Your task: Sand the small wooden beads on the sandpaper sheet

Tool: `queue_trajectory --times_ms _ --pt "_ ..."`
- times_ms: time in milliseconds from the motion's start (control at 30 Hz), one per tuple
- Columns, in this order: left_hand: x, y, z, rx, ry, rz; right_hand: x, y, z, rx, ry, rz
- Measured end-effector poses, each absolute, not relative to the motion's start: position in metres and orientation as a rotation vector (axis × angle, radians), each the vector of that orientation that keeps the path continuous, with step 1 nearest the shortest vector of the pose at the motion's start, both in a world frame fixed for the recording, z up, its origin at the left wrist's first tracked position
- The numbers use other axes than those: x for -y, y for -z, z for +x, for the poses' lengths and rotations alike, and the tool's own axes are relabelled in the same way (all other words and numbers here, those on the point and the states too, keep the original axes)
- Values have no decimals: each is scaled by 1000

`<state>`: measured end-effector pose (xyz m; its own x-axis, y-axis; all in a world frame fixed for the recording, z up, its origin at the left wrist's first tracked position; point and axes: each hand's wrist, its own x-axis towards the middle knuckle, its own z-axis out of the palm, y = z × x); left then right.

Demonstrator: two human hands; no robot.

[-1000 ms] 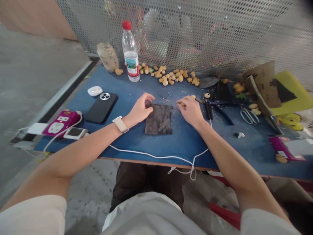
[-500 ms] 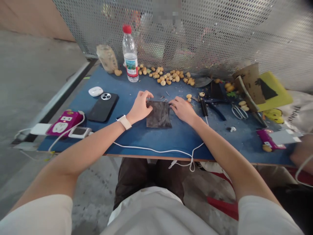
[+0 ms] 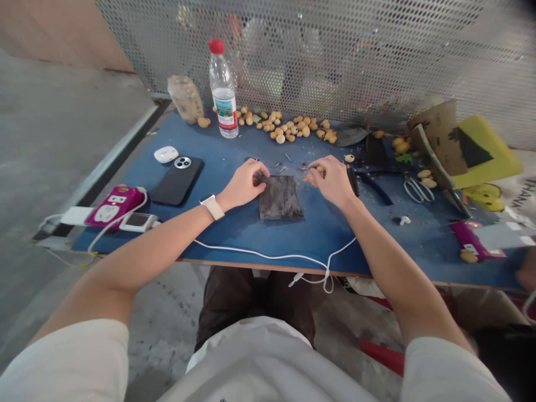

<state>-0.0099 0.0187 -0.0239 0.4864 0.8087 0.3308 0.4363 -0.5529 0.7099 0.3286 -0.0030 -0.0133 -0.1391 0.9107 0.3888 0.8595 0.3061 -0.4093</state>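
Note:
A dark, creased square sheet (image 3: pixel 281 198) lies flat on the blue table in front of me. My left hand (image 3: pixel 248 181) is curled at its upper left corner, with the thumb and fingers closed on that edge. To the right of the sheet, my right hand (image 3: pixel 333 180) closes its fingertips around a small tan gourd (image 3: pixel 320 168), which is partly hidden. Orange crumbs (image 3: pixel 309 178) lie beside those fingers. Thin nail-like pieces (image 3: pixel 282 168) are scattered just beyond the sheet.
Several small gourds (image 3: pixel 288 129) line the back near a water bottle (image 3: pixel 225 106). At left are a phone (image 3: pixel 178 181) and a purple power strip (image 3: pixel 115 205). Pliers (image 3: pixel 379 187), scissors (image 3: pixel 419 188) and cardboard (image 3: pixel 439 134) sit right. A white cable (image 3: pixel 259 255) crosses the front.
My right hand has left the sheet's upper right corner and moved right to the small gourds, closing its fingers. The sheet has shifted slightly right with my left hand.

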Motion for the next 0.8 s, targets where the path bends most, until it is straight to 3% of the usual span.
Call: queue_trajectory --times_ms 200,433,800 --pt "-14 17 -14 -984 -905 2329 -3 27 327 1983 -249 -1422" --pt "-6 9 -19 -748 -490 2559 11 19 309 2061 -258 -1228" --pt "2 13 -18 -914 -304 2640 25 4 296 1539 -1207 -937"
